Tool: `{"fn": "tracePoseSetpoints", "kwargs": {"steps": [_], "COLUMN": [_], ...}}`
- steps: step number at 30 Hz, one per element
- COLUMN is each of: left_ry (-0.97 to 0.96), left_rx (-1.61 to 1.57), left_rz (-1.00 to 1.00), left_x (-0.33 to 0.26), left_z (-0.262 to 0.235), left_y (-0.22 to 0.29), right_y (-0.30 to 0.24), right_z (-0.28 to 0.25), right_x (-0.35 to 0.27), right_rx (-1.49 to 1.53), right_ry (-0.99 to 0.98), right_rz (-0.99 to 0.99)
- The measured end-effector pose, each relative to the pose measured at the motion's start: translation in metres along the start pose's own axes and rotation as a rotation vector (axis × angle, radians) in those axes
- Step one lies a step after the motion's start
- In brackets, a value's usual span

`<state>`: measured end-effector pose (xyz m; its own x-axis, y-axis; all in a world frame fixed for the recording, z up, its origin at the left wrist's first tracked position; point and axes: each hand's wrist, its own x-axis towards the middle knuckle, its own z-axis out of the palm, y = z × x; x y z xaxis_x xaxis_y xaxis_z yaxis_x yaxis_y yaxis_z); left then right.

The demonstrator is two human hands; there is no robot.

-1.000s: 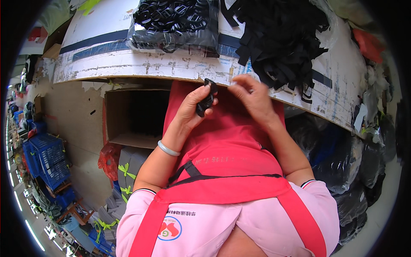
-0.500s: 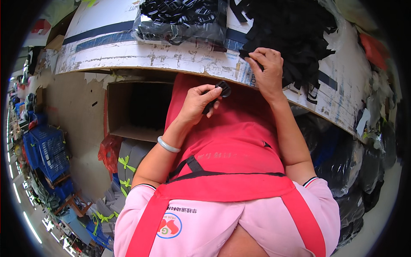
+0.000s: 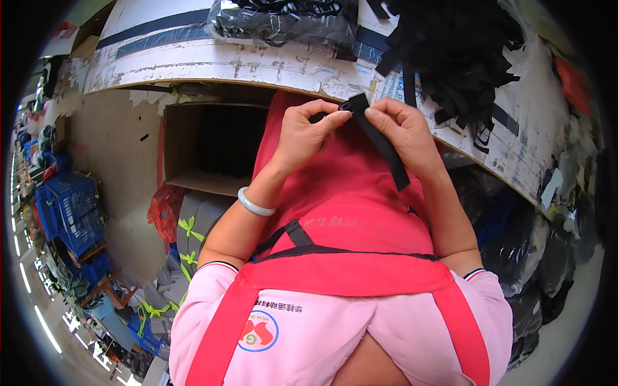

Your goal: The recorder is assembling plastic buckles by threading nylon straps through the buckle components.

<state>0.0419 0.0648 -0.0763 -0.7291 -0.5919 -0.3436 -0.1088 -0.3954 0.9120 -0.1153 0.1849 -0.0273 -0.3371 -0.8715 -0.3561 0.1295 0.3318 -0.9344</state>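
Above my lap, my left hand (image 3: 310,132) pinches a black plastic buckle (image 3: 346,105), mostly covered by its fingers. My right hand (image 3: 407,134) is closed on a black strap (image 3: 388,151) between thumb and fingers. The strap's upper end lies against the buckle, and its loose end hangs down over my red apron (image 3: 341,212). Whether the strap passes through the buckle I cannot tell. Beyond my right hand, a heap of black straps (image 3: 450,55) covers part of the table. A clear plastic bag (image 3: 277,31) of black buckles sits to its left.
The worn white tabletop (image 3: 257,64) curves across in front of me. Under it, on the left, stands an open cardboard box (image 3: 209,185) beside a red plastic bag (image 3: 165,211) and grey bundles tied with green strips. Blue crates (image 3: 72,212) are stacked far left; black plastic bags (image 3: 515,251) fill the right.
My right hand has come back from the strap heap with one strap. My left hand has risen slightly with the buckle, and the two hands now meet.
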Motion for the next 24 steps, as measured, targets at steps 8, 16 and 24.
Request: {"fn": "tracePoseSetpoints", "kwargs": {"steps": [8, 16, 24], "left_ry": [0.034, -0.025, -0.030], "left_rx": [0.442, 0.602, 0.579], "left_rz": [0.522, 0.637, 0.578], "left_x": [0.000, -0.005, -0.010], "left_z": [-0.005, -0.003, -0.003], "left_y": [-0.012, -0.002, 0.000], "right_y": [0.015, 0.026, 0.028], "right_z": [0.001, 0.008, 0.007], "right_x": [-0.001, 0.000, -0.004], "right_rx": [0.183, 0.239, 0.131], "right_ry": [-0.103, -0.119, -0.149], "right_rz": [0.286, 0.258, 0.298]}}
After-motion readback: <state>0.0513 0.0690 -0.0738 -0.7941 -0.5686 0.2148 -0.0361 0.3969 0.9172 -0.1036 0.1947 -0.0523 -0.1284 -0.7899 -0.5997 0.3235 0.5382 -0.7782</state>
